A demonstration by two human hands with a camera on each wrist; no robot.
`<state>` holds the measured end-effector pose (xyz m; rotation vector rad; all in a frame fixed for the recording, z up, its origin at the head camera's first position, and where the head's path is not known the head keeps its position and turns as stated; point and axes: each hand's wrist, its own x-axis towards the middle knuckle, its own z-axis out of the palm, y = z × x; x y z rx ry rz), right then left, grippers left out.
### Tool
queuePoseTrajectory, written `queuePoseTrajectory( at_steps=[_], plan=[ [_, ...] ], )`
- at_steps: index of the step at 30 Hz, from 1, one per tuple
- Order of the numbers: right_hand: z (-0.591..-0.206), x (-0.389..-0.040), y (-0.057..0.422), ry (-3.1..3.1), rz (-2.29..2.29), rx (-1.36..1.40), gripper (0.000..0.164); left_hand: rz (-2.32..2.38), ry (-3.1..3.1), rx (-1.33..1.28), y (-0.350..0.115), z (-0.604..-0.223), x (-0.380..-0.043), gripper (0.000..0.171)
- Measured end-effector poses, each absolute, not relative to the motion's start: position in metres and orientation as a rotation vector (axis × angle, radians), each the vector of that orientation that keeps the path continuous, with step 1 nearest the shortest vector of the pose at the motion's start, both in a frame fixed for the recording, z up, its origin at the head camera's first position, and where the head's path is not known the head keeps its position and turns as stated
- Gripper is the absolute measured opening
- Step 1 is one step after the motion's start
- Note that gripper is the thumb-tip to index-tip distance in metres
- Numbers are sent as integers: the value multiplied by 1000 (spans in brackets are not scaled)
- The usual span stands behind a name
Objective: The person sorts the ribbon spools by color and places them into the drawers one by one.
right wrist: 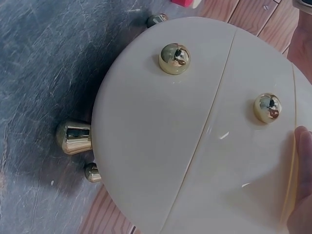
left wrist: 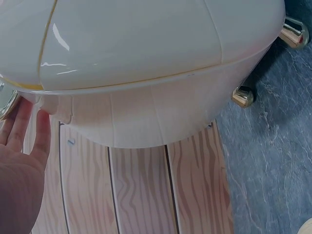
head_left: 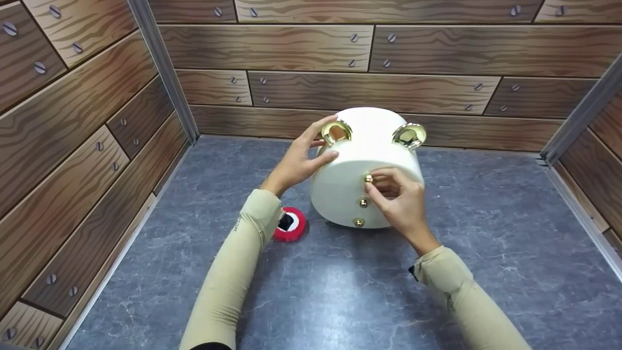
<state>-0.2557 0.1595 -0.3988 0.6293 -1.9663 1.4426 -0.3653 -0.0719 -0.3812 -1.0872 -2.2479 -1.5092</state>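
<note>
A white rounded drawer box point(head_left: 335, 189) stands on its side-facing gold feet point(right wrist: 75, 137), with a gold ear point(head_left: 346, 127) at the upper left and another gold ear point(head_left: 409, 132) at the right. Down its front run a top gold knob point(head_left: 369, 179), a middle knob point(head_left: 364, 202) and a bottom knob point(head_left: 359, 222). My right hand point(head_left: 403, 201) pinches the top knob between thumb and fingers. Around the left ear, my left hand point(head_left: 302, 160) rests extended fingers and thumb against the box. In the right wrist view the pinched knob is out of sight; thin seams point(right wrist: 208, 122) part the drawer fronts.
A red round object point(head_left: 302, 226) with a white and black middle lies left of the box, partly behind the left sleeve point(head_left: 262, 214). Wood-patterned walls point(head_left: 291, 46) enclose the grey marbled surface point(head_left: 486, 218) at the back and sides.
</note>
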Motion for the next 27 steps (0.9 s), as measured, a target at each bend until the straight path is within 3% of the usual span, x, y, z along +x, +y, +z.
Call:
queuePoseTrajectory(
  at_steps=[27],
  plan=[
    [-400, -257, 160, -1964, 1434, 634, 21, -1517, -2236, -1088, -72, -381, -366, 73]
  ],
)
